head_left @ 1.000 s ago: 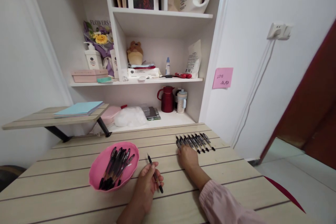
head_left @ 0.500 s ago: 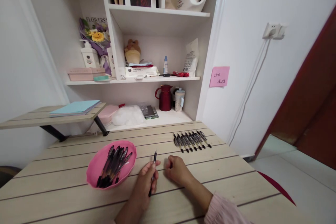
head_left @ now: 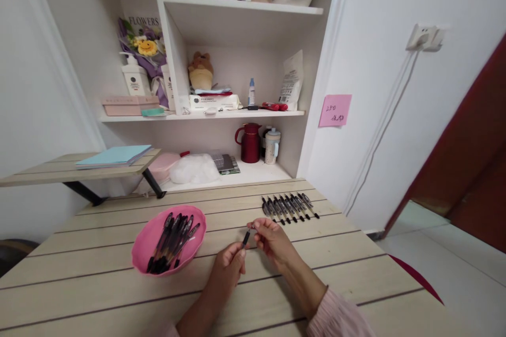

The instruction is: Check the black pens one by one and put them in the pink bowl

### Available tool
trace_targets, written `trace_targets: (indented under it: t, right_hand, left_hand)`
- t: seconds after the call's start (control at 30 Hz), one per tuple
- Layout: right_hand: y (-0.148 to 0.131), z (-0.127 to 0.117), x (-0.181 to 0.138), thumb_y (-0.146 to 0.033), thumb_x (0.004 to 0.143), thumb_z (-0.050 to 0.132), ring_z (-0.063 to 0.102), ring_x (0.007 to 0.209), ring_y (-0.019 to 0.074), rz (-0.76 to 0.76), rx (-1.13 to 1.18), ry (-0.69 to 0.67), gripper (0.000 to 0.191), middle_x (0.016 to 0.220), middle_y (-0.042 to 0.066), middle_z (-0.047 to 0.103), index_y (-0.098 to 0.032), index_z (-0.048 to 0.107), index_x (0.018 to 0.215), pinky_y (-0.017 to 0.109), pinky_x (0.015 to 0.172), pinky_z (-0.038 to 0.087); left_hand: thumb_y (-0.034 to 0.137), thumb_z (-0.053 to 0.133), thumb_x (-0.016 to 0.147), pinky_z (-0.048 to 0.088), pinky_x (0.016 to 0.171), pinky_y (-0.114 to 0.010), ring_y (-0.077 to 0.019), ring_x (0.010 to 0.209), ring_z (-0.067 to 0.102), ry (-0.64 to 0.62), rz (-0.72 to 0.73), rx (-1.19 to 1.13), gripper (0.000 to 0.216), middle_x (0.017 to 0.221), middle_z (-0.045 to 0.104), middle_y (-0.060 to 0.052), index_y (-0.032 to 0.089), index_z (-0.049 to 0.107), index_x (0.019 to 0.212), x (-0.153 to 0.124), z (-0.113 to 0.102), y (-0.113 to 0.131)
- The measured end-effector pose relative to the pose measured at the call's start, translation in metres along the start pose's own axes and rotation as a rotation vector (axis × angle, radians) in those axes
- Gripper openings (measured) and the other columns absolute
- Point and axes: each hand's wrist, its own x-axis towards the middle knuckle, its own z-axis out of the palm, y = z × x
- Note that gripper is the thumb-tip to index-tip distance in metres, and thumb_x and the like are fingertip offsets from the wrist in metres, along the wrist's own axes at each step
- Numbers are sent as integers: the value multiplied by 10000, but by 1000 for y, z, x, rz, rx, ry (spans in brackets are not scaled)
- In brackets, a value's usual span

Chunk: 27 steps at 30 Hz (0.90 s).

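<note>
Both my hands meet over the middle of the wooden table [head_left: 98,295] on one black pen [head_left: 245,239]. My left hand [head_left: 229,267] is closed round the pen's lower end. My right hand [head_left: 272,239] pinches its upper end between thumb and fingertips. To the left stands a pink bowl [head_left: 147,237] holding several black pens [head_left: 174,242]. Beyond my right hand, a row of several black pens [head_left: 288,207] lies side by side on the tabletop.
A white shelf unit behind the table holds a red jug [head_left: 250,143], a small white cup [head_left: 272,146], bottles and boxes. A small wooden side shelf [head_left: 59,172] with a blue notebook sticks out at left. A pink note [head_left: 335,110] hangs on the right wall.
My right hand left the row of pens and came back to the pen in my left hand, taking hold of its upper end. The left hand raised and turned the pen.
</note>
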Motion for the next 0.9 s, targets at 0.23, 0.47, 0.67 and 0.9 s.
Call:
trace_targets:
  t: [0.23,0.47,0.67,0.9]
  right_hand:
    - [-3,2,0,-357,543,765,376,395,9,-54,-1,6,312,738,16,624,-150,583,689,147,329,226]
    - [2,5,-4,-365,528,766,383,372,29,-9,-106,-15,328,497,-34,541,-136,587,682,154,350,199]
    - [7,9,-11,-396,552,745,378,352,42,-23,-139,-6,336,407,-40,512,-138,566,670,164,362,181]
    - [8,11,-13,-425,561,733,317,337,32,-31,-149,9,349,422,-27,539,-148,532,631,171,359,155]
  left_hand:
    - [442,576,672,141,342,-196,-39,293,257,-18,-15,24,459,413,453,80,123,595,1002,-2,0,1]
    - [444,568,685,133,347,-196,-37,290,242,-42,-5,18,449,408,456,79,130,591,1005,1,-2,-1]
    - [407,553,715,154,367,-195,-51,331,249,-40,35,42,365,424,436,75,144,614,960,-5,-1,2]
    - [376,532,738,209,410,-198,-77,408,301,30,184,154,277,456,425,55,151,661,836,-12,2,8]
